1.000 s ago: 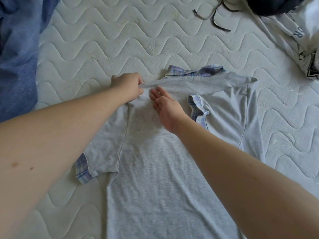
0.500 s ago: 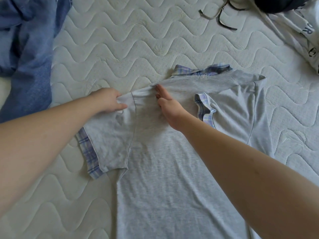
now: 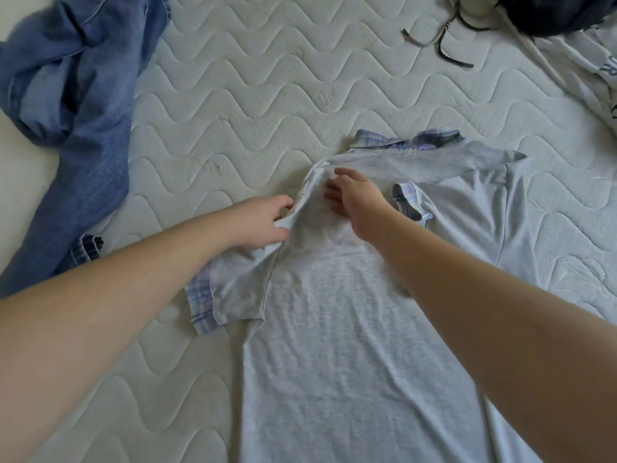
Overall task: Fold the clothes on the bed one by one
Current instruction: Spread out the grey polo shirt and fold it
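The grey shirt (image 3: pixel 334 345) lies back-up on the bed (image 3: pixel 250 105), its right side already folded in with the plaid cuff (image 3: pixel 409 203) on top. A second ago the left hand (image 3: pixel 263 225) pinched the shoulder edge near the collar; now its grip has slid down and bunches the cloth at the sleeve seam — lifting it. The right hand (image 3: pixel 359 198), fingers spread, has eased up off the fabric. Likely the left fold is beginning.
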`<state>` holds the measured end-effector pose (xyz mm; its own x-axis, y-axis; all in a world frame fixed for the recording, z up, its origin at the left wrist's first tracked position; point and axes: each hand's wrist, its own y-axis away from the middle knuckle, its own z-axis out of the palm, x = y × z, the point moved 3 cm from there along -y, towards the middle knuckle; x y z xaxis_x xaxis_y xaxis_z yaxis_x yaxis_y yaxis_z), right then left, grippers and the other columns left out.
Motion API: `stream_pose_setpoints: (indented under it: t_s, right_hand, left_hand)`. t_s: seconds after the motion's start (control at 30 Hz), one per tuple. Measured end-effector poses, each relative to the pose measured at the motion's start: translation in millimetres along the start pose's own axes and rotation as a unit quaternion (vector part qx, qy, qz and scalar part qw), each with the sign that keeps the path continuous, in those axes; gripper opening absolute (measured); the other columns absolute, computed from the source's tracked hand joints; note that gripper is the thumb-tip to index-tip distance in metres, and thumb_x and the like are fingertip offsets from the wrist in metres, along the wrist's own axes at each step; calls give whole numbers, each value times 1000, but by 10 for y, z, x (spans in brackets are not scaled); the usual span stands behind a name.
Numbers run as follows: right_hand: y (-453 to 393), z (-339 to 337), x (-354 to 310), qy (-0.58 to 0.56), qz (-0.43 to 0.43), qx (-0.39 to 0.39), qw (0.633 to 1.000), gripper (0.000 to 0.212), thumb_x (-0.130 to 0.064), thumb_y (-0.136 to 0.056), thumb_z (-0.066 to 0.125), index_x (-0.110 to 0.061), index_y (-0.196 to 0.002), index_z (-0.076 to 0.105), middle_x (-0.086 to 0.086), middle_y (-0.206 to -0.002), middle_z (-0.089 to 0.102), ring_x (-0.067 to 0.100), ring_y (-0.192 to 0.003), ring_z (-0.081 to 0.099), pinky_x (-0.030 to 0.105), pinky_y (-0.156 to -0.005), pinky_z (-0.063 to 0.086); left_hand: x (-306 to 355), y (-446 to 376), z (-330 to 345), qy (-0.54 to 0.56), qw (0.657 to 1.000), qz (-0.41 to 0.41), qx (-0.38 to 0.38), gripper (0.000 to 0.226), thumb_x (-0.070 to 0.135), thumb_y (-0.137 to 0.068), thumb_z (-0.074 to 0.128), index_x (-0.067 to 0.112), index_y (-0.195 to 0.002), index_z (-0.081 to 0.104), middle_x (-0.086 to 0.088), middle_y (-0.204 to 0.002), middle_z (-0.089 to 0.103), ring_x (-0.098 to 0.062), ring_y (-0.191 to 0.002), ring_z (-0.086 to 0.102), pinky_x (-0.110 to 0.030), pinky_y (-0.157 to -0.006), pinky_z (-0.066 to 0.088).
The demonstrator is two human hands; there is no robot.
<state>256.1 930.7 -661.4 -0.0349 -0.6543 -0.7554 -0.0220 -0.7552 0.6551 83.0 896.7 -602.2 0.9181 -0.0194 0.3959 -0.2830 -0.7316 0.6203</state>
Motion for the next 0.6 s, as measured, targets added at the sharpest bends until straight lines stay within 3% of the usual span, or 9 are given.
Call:
stream_pose_setpoints:
  t_s: [0.07, 0.13, 0.2, 0.27, 0.33, 0.4, 0.47, 0.53, 0.6]
  right_hand:
    - [7, -37, -24, 2, 2, 2, 1000, 15, -21, -99, 49, -19, -107, 61, 3, -90, 65, 21, -87, 64, 42, -89, 55]
    - [21, -64, -41, 10, 3, -5, 1000, 16, -26, -98, 54, -16, -93, 65, 8, -87, 65, 23, -82, 64, 46, -88, 56]
    - [29, -92, -41, 22, 3, -8, 1000, 18, -29, -96, 59, -14, -92, 67, 10, -88, 67, 26, -82, 65, 47, -86, 58]
    - [35, -127, -19, 59, -9, 3, 998, 13, -27, -93, 65, -14, -94, 69, 11, -90, 70, 28, -86, 69, 46, -86, 58]
    - [45, -157, 18, 131, -25, 21, 991, 16, -23, -88, 69, -16, -102, 69, 8, -91, 72, 28, -88, 71, 44, -84, 59]
    - [88, -150, 49, 221, -52, 25, 974, 22, -29, -85, 72, -18, -105, 70, -2, -86, 70, 20, -82, 69, 36, -77, 59]
    - [146, -118, 95, 302, -79, 17, 950, 15, -36, -86, 70, -21, -90, 68, -9, -76, 64, 9, -70, 60, 24, -62, 47]
    - [200, -101, 139, 333, -87, 28, 938, 30, -37, -88, 66, -20, -66, 54, -10, -60, 54, 4, -56, 49, 16, -43, 34]
    - [242, -134, 193, 325, -78, 40, 942, 41, -35, -91, 62, -17, -57, 46, -4, -53, 50, 9, -49, 47, 14, -36, 32]
  left_hand:
    - [224, 28, 69, 20, 999, 19, -26, 52, 27, -93, 60, 14, -139, 43, -7, -119, 66, -19, -87, 64, -22, -77, 49]
    - [395, 36, 145, 71, 994, 21, -84, 46, 32, -94, 59, 13, -135, 49, -4, -115, 68, -16, -89, 65, -23, -82, 49]
    - [482, 12, 154, 213, 970, 5, -120, 23, 25, -100, 52, 8, -112, 61, -8, -99, 71, -19, -83, 70, -30, -79, 54]
    - [437, -123, 47, 286, 956, -19, -59, 23, 14, -102, 42, 9, -92, 61, -9, -82, 69, -12, -60, 69, -22, -58, 53]
    - [312, -308, -77, 281, 958, -44, 44, 25, 11, -101, 39, 11, -87, 60, -11, -80, 66, -10, -51, 64, -19, -50, 48]
    - [215, -509, -152, 253, 958, -44, 130, 22, 12, -100, 42, 11, -91, 61, -11, -86, 67, -15, -59, 63, -25, -58, 50]
    - [181, -716, -182, 235, 954, -43, 181, 19, 16, -100, 46, 12, -98, 65, -8, -91, 67, -18, -69, 64, -30, -70, 53]
    - [218, -897, -200, 222, 953, -48, 199, 18, 19, -98, 53, 13, -101, 69, -5, -95, 69, -21, -82, 65, -31, -78, 53]
    - [305, -1043, -215, 174, 962, -46, 204, 16, 22, -95, 59, 14, -100, 72, -2, -94, 69, -22, -93, 64, -25, -78, 47]
